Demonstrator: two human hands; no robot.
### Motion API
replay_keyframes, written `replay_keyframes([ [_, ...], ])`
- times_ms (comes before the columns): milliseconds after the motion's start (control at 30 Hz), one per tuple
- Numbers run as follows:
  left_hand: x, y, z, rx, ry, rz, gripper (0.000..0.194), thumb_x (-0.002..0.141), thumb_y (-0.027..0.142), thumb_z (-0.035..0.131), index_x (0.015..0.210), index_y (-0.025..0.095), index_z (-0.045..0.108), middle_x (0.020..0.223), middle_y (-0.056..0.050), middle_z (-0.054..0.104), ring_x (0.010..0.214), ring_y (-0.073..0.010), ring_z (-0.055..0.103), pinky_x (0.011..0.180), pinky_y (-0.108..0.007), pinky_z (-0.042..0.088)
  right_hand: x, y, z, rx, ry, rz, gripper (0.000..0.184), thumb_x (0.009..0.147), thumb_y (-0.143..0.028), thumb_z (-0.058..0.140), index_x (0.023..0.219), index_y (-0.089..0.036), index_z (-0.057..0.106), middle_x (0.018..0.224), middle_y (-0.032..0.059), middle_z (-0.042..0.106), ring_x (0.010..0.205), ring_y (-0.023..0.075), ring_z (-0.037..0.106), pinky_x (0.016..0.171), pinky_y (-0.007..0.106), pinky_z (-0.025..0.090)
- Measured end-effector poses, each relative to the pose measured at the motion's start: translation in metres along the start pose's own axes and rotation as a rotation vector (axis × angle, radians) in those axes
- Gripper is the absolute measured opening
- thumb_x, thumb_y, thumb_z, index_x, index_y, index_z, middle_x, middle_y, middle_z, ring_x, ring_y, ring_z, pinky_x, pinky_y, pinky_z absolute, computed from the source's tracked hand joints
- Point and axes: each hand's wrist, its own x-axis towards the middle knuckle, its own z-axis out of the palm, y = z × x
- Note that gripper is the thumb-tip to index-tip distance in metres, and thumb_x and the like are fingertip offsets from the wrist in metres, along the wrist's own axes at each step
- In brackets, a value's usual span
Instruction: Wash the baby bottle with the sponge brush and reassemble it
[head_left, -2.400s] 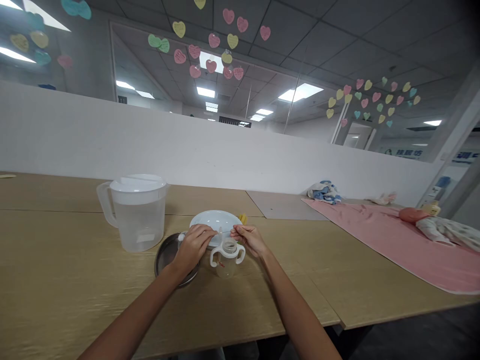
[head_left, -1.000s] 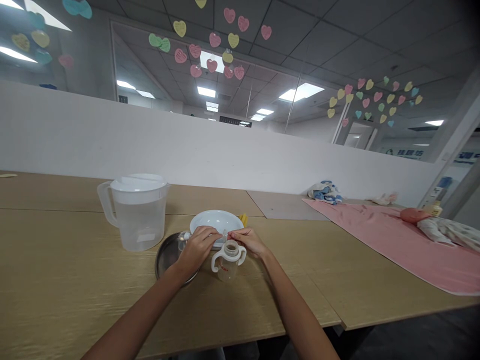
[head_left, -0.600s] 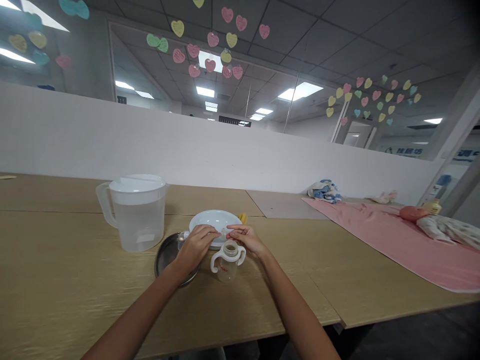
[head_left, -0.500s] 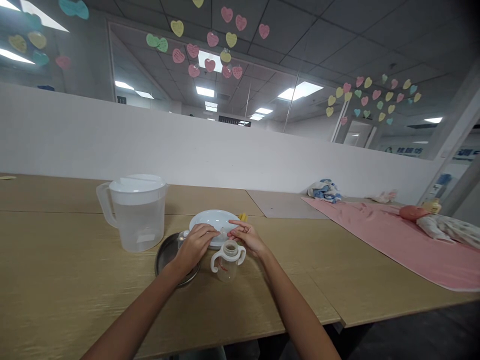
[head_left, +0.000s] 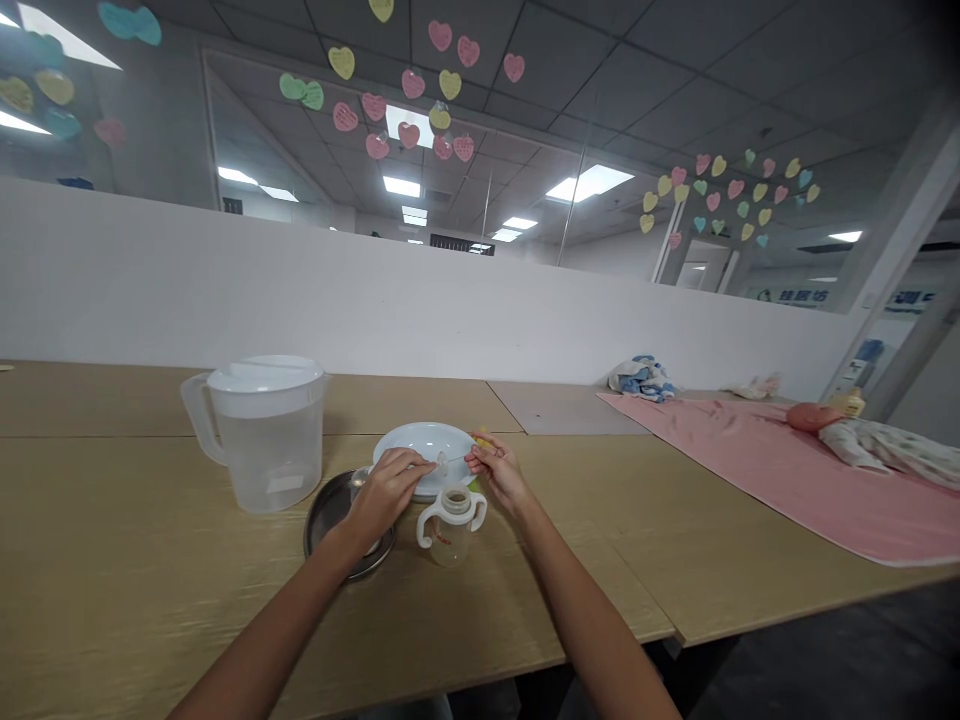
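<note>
Above the near rim of a white plate (head_left: 409,432), my left hand (head_left: 388,492) pinches a small clear piece (head_left: 442,462) that looks like a bottle nipple. My right hand (head_left: 496,468) is closed in a pinch just right of it; a faint thin line runs between the piece and these fingertips, and what they hold is too small to make out. Right below, a clear baby bottle (head_left: 450,540) with white side handles stands upright, its neck uncovered. Under my left hand sits a round metal dish (head_left: 322,515), partly hidden, with a clear rounded item (head_left: 360,480) in it.
A lidded clear plastic pitcher (head_left: 274,450) stands at the left. Something yellow-green (head_left: 480,438) shows behind my right fingers. On the right lie a pink cloth (head_left: 720,450), a doll (head_left: 814,416) in pale clothing, and a crumpled blue-and-white cloth (head_left: 642,378). A low white wall (head_left: 450,320) backs the table.
My right fingers have drawn in to a tighter pinch and moved slightly right, away from the clear piece. My left hand keeps its pinch. The whole view has shifted a little.
</note>
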Motion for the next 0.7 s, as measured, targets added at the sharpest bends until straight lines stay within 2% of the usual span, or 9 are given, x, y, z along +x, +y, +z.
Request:
replay_keyframes([
  [367, 0.001, 0.0, 0.002, 0.023, 0.024, 0.04, 0.024, 0.087, 0.013, 0.043, 0.1, 0.019, 0.063, 0.089, -0.005, 0.064, 0.085, -0.0163, 0.057, 0.077, -0.032, 0.047, 0.002, -0.006, -0.007, 0.118, 0.126, -0.044, 0.036, 0.056, -0.018, 0.078, 0.088, -0.014, 0.061, 0.057, 0.0001, 0.065, 0.047, 0.0072, 0.057, 0.044, 0.014, 0.047],
  [700, 0.001, -0.002, 0.002, 0.055, 0.031, 0.094, 0.025, 0.085, 0.008, 0.043, 0.101, 0.017, 0.061, 0.088, -0.006, 0.064, 0.085, -0.0162, 0.055, 0.078, -0.032, 0.047, 0.006, -0.006, -0.015, 0.157, 0.184, -0.051, 0.027, 0.06, -0.01, 0.071, 0.086, -0.013, 0.061, 0.054, -0.0001, 0.064, 0.045, 0.0062, 0.055, 0.042, 0.011, 0.045],
])
